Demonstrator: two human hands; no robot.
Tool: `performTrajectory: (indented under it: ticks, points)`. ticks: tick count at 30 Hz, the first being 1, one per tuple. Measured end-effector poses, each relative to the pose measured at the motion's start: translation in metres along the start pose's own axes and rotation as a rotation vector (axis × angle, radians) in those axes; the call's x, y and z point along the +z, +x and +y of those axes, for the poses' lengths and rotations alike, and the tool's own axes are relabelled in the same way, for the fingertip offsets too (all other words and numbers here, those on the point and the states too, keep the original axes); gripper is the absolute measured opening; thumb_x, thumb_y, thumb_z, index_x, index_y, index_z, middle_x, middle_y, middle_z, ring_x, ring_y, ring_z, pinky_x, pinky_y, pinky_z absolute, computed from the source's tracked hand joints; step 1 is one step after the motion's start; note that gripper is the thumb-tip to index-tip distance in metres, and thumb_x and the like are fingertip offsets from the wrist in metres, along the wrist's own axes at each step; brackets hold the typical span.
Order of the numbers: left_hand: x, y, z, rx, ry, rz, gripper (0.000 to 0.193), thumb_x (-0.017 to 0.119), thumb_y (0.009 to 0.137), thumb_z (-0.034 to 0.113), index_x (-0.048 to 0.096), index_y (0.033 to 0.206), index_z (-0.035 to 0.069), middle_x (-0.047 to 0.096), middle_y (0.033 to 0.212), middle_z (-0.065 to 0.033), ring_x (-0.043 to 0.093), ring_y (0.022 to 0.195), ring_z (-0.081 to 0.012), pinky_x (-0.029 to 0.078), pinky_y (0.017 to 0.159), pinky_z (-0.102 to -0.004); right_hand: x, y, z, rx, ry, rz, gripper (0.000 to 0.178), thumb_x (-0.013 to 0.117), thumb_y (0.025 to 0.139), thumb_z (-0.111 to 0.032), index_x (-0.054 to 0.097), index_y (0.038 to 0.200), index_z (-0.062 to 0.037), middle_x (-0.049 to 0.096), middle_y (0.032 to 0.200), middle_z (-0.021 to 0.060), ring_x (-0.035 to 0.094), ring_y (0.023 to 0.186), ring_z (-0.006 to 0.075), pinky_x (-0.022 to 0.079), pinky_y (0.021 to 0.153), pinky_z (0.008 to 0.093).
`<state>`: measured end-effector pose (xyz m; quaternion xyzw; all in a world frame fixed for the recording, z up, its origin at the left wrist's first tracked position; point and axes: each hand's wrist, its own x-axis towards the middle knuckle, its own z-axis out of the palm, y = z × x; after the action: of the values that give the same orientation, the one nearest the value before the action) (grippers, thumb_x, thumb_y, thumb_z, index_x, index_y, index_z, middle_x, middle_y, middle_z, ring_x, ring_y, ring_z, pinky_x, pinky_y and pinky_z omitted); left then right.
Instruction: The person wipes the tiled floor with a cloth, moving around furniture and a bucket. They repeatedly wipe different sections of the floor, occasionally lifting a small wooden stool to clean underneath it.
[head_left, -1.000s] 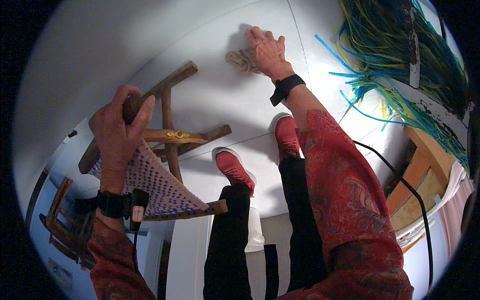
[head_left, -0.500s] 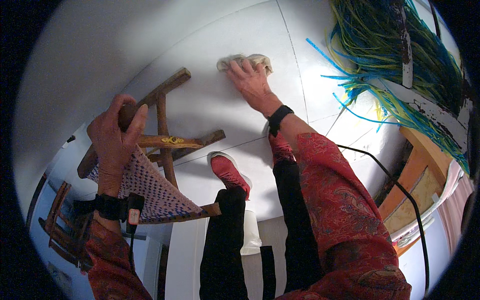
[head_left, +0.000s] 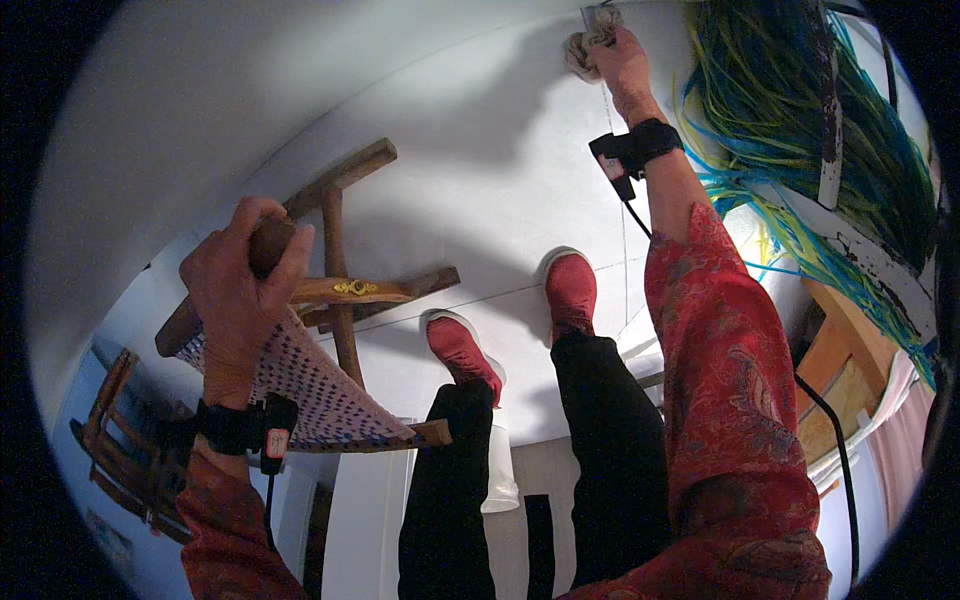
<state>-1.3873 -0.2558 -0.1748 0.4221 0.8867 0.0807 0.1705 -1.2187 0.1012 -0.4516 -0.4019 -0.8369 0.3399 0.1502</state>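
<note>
My left hand (head_left: 235, 295) is wrapped round the end of a wooden bar of a folding stool (head_left: 342, 232). The stool is tilted, its crossed legs pointing away from me, and a gold-coloured ornament sits on one slat. Its woven seat (head_left: 325, 395), pale with dark blue dots, hangs below my left wrist. Far out to the right, my right hand (head_left: 626, 75) grips a crumpled beige cloth (head_left: 580, 58). I cannot tell whether the cloth touches the pale floor (head_left: 480, 190) there.
A large bundle of blue, green and yellow strands (head_left: 790, 110) lies at the right by a chipped white frame (head_left: 850, 225). A wooden piece of furniture (head_left: 850, 330) stands below it. Another brown wooden frame (head_left: 105, 420) is at the left. My red shoes (head_left: 572, 290) rest on the floor.
My right hand has moved away from me and to the right with the cloth. My right foot has come out from behind the arm into view. The left hand keeps its hold on the stool.
</note>
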Motion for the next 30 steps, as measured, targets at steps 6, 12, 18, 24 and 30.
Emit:
performTrajectory:
  ticks: [6, 12, 18, 24, 30]
  points:
    - [0.001, 0.000, 0.001, 0.041, 0.006, 0.030, 0.023, 0.070, 0.079, 0.031, 0.057, 0.091, 0.015, 0.059, 0.061, -0.0051, 0.061, 0.054, -0.0215, 0.046, 0.052, -0.0323, 0.051, -0.019, -0.039, -0.240, -0.286, -0.045, 0.046, 0.061, 0.069, -0.011, 0.052, 0.112, 0.0013, 0.051, 0.123, 0.0187, 0.047, 0.114, 0.0393, 0.040, 0.097, 0.0456]
    - [0.000, 0.001, 0.001, 0.065, 0.021, 0.034, 0.024, 0.071, 0.078, 0.027, 0.057, 0.094, 0.015, 0.060, 0.064, -0.0048, 0.061, 0.055, -0.0216, 0.046, 0.053, -0.0326, 0.065, -0.045, -0.077, -0.217, -0.310, -0.145, 0.049, 0.060, 0.068, -0.011, 0.051, 0.115, -0.0016, 0.044, 0.130, 0.0118, 0.042, 0.120, 0.0337, 0.037, 0.099, 0.0463]
    - [-0.001, 0.001, 0.004, 0.059, -0.008, 0.010, 0.024, 0.070, 0.079, 0.026, 0.057, 0.095, 0.015, 0.061, 0.066, -0.0054, 0.062, 0.057, -0.0219, 0.047, 0.054, -0.0322, 0.072, -0.063, -0.103, -0.333, -0.428, -0.186, 0.048, 0.062, 0.069, -0.015, 0.054, 0.115, -0.0052, 0.045, 0.128, 0.0087, 0.041, 0.119, 0.0286, 0.034, 0.098, 0.0456]
    - [-0.003, 0.001, 0.002, 0.057, 0.023, -0.005, 0.022, 0.069, 0.080, 0.028, 0.057, 0.094, 0.014, 0.061, 0.066, -0.0058, 0.062, 0.055, -0.0218, 0.047, 0.054, -0.0315, 0.077, -0.083, -0.130, -0.472, -0.412, -0.450, 0.045, 0.058, 0.075, -0.007, 0.053, 0.120, -0.0095, 0.044, 0.135, 0.0046, 0.036, 0.128, 0.0314, 0.033, 0.102, 0.0499]
    - [0.000, 0.001, 0.003, 0.051, 0.004, 0.029, 0.020, 0.068, 0.080, 0.028, 0.057, 0.091, 0.015, 0.060, 0.063, -0.0056, 0.061, 0.055, -0.0217, 0.046, 0.053, -0.0315, 0.062, -0.097, -0.133, -0.626, -0.677, -0.562, 0.046, 0.050, 0.087, -0.013, 0.046, 0.133, -0.0141, 0.036, 0.144, 0.0010, 0.028, 0.136, 0.0278, 0.017, 0.110, 0.0568]
